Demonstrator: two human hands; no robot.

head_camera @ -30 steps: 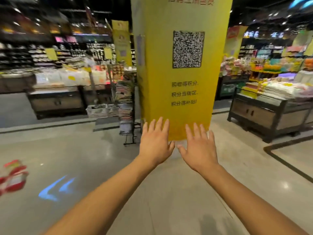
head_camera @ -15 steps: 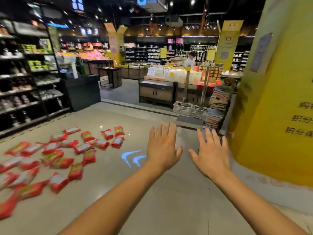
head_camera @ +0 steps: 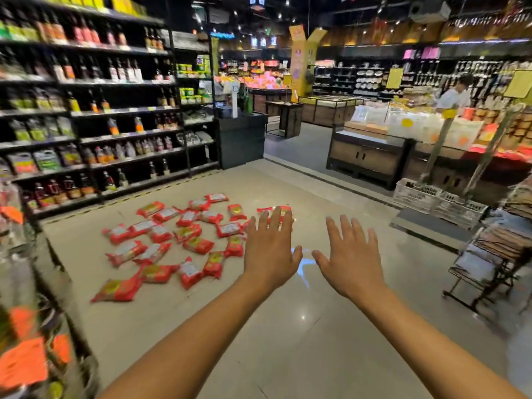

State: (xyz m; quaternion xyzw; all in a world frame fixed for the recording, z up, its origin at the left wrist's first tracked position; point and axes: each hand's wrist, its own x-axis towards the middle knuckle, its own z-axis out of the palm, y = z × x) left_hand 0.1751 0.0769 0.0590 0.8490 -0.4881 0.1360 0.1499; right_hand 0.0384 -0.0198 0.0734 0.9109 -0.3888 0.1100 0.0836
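Observation:
Both my arms are stretched out in front of me over a shop floor. My left hand (head_camera: 270, 251) is flat, fingers straight and spread, palm down, holding nothing. My right hand (head_camera: 349, 259) is beside it in the same pose, also holding nothing. Several red packets (head_camera: 161, 249) lie scattered on the pale tiled floor, ahead and to the left of my left hand. Neither hand touches them. One packet (head_camera: 266, 210) is partly hidden behind my left fingertips.
Dark shelves of bottles (head_camera: 95, 116) line the left side. A rack with orange tags (head_camera: 26, 326) stands close at lower left. A wire rack (head_camera: 495, 249) and white crates (head_camera: 417, 194) are on the right. A wooden display counter (head_camera: 368, 154) stands ahead, with a person (head_camera: 454, 93) behind it.
The view has swung left: the yellow pillar has gone out of sight on the right and the red packets and bottle shelves have come into view. Both hands stay flat and spread.

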